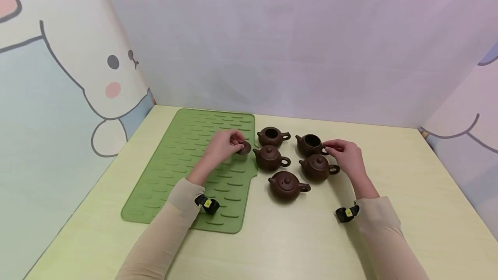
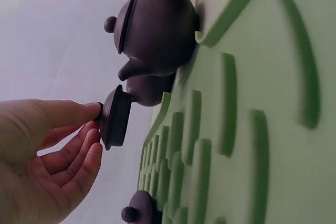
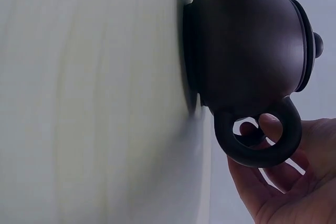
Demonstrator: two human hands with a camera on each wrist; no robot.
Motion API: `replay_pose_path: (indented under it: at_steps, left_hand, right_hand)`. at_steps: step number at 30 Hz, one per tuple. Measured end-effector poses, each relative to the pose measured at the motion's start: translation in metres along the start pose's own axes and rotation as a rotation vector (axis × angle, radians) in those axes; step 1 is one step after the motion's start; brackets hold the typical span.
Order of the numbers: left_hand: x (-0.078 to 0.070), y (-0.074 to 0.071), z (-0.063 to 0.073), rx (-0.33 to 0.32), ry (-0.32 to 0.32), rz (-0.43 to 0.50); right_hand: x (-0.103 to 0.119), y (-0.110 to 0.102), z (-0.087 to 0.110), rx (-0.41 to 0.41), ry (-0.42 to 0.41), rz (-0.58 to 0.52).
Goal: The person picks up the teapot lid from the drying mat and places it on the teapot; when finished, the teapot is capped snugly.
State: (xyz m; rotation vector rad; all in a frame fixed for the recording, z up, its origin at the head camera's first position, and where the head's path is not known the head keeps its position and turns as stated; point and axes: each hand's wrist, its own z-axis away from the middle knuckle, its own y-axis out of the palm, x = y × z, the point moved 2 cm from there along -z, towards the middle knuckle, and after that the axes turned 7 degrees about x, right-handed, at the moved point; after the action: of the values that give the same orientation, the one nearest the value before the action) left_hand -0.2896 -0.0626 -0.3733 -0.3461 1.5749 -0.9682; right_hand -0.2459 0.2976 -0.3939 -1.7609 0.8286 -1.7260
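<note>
My left hand pinches the knob of a dark brown teapot lid between thumb and fingers, holding it above the right part of the green mat. A lidless teapot stands at the back right, its dark inside showing. My right hand pinches that teapot's handle. In the right wrist view, the fingers show partly behind the looped handle of a nearer lidded teapot. Another lidless teapot stands at the back left of the group, close to the mat's edge.
Two more lidded teapots, one in the middle left and one in front, stand on the pale wooden table. A small dark knobbed piece lies on the mat in the left wrist view. Fabric walls enclose the table.
</note>
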Motion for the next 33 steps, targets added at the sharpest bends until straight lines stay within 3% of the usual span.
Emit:
replay_pose_path:
  at_steps: [11, 21, 33]
  left_hand:
    - [-0.020, -0.005, -0.010, 0.020, 0.030, -0.001]
    - [-0.034, -0.015, -0.018, -0.001, 0.068, 0.015]
    - [-0.068, 0.001, -0.035, 0.046, 0.104, 0.017]
  right_hand:
    - [0.001, 0.000, -0.005, 0.005, 0.008, 0.000]
    - [0.003, 0.001, -0.007, 0.019, 0.017, 0.001]
    - [0.002, 0.001, -0.006, 0.016, 0.021, -0.014]
